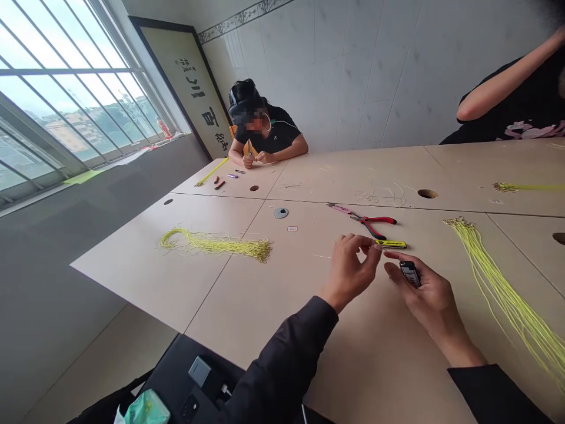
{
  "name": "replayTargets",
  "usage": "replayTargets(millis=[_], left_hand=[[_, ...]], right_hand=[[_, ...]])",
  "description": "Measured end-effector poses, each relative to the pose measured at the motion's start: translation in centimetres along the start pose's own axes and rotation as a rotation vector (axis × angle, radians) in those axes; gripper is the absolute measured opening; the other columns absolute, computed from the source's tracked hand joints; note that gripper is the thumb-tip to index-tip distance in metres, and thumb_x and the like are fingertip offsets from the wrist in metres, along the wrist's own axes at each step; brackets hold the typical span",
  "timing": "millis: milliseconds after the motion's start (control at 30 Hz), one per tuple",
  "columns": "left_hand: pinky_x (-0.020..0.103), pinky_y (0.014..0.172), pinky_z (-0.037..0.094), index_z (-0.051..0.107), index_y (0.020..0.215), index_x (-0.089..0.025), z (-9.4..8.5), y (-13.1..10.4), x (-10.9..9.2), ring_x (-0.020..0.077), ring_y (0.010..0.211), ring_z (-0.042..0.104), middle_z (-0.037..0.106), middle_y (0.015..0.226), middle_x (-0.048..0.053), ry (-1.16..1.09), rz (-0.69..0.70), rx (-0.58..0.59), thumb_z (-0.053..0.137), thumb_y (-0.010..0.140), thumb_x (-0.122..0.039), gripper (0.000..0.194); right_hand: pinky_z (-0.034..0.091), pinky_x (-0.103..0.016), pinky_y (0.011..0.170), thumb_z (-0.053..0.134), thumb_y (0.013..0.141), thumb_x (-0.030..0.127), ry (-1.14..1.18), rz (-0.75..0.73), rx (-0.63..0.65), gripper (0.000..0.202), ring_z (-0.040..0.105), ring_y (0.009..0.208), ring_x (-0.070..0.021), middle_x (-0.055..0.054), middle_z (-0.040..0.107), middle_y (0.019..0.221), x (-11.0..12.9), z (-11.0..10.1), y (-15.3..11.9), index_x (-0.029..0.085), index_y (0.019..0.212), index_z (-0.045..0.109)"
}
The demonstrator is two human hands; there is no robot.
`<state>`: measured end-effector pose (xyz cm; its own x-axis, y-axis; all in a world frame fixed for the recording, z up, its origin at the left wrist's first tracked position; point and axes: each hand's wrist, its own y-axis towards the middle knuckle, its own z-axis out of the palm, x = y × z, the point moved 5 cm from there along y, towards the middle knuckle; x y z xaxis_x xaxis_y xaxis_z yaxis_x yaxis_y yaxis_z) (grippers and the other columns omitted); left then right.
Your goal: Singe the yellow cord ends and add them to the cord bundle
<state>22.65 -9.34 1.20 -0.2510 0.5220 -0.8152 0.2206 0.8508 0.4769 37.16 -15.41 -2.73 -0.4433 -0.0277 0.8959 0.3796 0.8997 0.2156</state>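
Near the middle of the table, my left hand (355, 265) pinches thumb and fingertips together on something too small to make out. Close to its right, my right hand (426, 300) is wrapped round a black lighter (410, 274), its index fingertip near the left fingertips. Just beyond the hands lie a yellow box cutter (392, 244), red-and-black pliers (375, 224) and a pink-handled tool (341, 209). A bundle of yellow cords (220, 244) rests on the left, and another bundle of yellow cords (498, 271) stretches down the right side.
The pale table (273, 294) has round holes and a grey disc (281, 213). Loose thread scraps (384, 194) lie beyond the pliers. A person (269, 132) works at the far side; another person (521, 94) sits at the far right. A black bag holds items at the bottom left.
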Motion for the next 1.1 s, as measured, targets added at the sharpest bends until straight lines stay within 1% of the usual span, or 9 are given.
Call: replayTargets(millis=[67, 133, 167, 300, 400, 700, 833, 1033, 1100], left_hand=[[0.031, 0.077, 0.043, 0.062, 0.077, -0.02, 1.4, -0.8, 0.7, 0.0155, 0.077, 0.053, 0.067, 0.079, 0.002, -0.138, -0.045, 0.062, 0.058, 0.091, -0.026, 0.015], [0.03, 0.074, 0.043, 0.063, 0.078, -0.019, 2.0, -1.4, 1.6, 0.015, 0.075, 0.053, 0.066, 0.078, 0.003, -0.244, -0.121, 0.105, 0.057, 0.092, -0.03, 0.018], [0.03, 0.073, 0.043, 0.064, 0.078, -0.019, 2.0, -1.5, 2.1, 0.0148, 0.074, 0.053, 0.066, 0.078, 0.003, -0.272, -0.164, 0.116, 0.058, 0.091, -0.033, 0.02], [0.028, 0.07, 0.042, 0.066, 0.078, -0.018, 1.7, -1.2, 3.2, 0.0139, 0.072, 0.051, 0.065, 0.077, 0.002, -0.324, -0.268, 0.155, 0.061, 0.089, -0.041, 0.026], [0.028, 0.068, 0.042, 0.065, 0.077, -0.017, 1.5, -1.0, 3.5, 0.0137, 0.07, 0.05, 0.064, 0.075, 0.002, -0.339, -0.303, 0.176, 0.061, 0.088, -0.041, 0.027], [0.028, 0.069, 0.042, 0.064, 0.078, -0.018, 1.4, -1.1, 3.4, 0.0141, 0.071, 0.051, 0.064, 0.076, 0.001, -0.284, -0.245, 0.204, 0.057, 0.09, -0.04, 0.026], [0.028, 0.068, 0.042, 0.063, 0.077, -0.018, 1.5, -1.2, 3.2, 0.0137, 0.068, 0.05, 0.061, 0.072, 0.0, -0.263, -0.25, 0.254, 0.057, 0.09, -0.04, 0.027], [0.03, 0.076, 0.043, 0.065, 0.081, -0.018, 1.6, -1.3, 2.9, 0.016, 0.077, 0.055, 0.067, 0.08, 0.003, -0.188, -0.135, 0.261, 0.057, 0.09, -0.033, 0.019], [0.03, 0.074, 0.043, 0.065, 0.08, -0.018, 1.6, -1.4, 3.1, 0.0155, 0.075, 0.054, 0.067, 0.078, 0.003, -0.2, -0.156, 0.251, 0.057, 0.09, -0.034, 0.021]], right_hand=[[0.047, -0.025, 0.059, 0.065, 0.083, 0.058, 0.026, -0.046, 0.009, 0.044, 0.059, 0.064, -0.0167, -0.002, 0.066, 0.075, 0.0, 0.1, 0.1, 0.02, 0.104, 0.072], [0.05, -0.026, 0.065, 0.063, 0.086, 0.056, 0.045, -0.086, 0.005, 0.04, 0.063, 0.071, -0.0184, -0.004, 0.069, 0.079, 0.0, 0.1, 0.3, 0.018, 0.094, 0.072], [0.05, -0.026, 0.066, 0.061, 0.088, 0.054, 0.045, -0.099, 0.007, 0.038, 0.062, 0.071, -0.0182, -0.004, 0.069, 0.078, 0.1, 0.1, 0.4, 0.018, 0.092, 0.071], [0.043, -0.023, 0.056, 0.06, 0.091, 0.048, 0.031, -0.122, 0.002, 0.033, 0.051, 0.057, -0.0132, 0.0, 0.062, 0.069, 0.5, 0.0, 0.6, 0.017, 0.099, 0.07], [0.04, -0.023, 0.054, 0.06, 0.092, 0.045, 0.016, -0.123, 0.021, 0.03, 0.046, 0.055, -0.0119, 0.002, 0.06, 0.069, 0.7, 0.0, 0.5, 0.018, 0.101, 0.07], [0.039, -0.024, 0.055, 0.059, 0.092, 0.047, 0.008, -0.089, 0.045, 0.032, 0.046, 0.057, -0.013, 0.001, 0.06, 0.07, 0.8, 0.1, 0.4, 0.018, 0.099, 0.069], [0.041, -0.024, 0.058, 0.06, 0.092, 0.046, 0.012, -0.092, 0.033, 0.029, 0.048, 0.059, -0.0129, 0.001, 0.061, 0.072, 0.8, 0.1, 0.4, 0.018, 0.093, 0.068], [0.044, -0.025, 0.064, 0.061, 0.091, 0.048, 0.056, -0.052, 0.038, 0.032, 0.053, 0.066, -0.015, -0.001, 0.063, 0.075, 0.4, 0.1, 0.5, 0.017, 0.091, 0.068], [0.043, -0.025, 0.063, 0.06, 0.091, 0.049, 0.062, -0.035, 0.041, 0.034, 0.054, 0.066, -0.0155, -0.001, 0.063, 0.074, 0.4, 0.0, 0.5, 0.016, 0.095, 0.069]])
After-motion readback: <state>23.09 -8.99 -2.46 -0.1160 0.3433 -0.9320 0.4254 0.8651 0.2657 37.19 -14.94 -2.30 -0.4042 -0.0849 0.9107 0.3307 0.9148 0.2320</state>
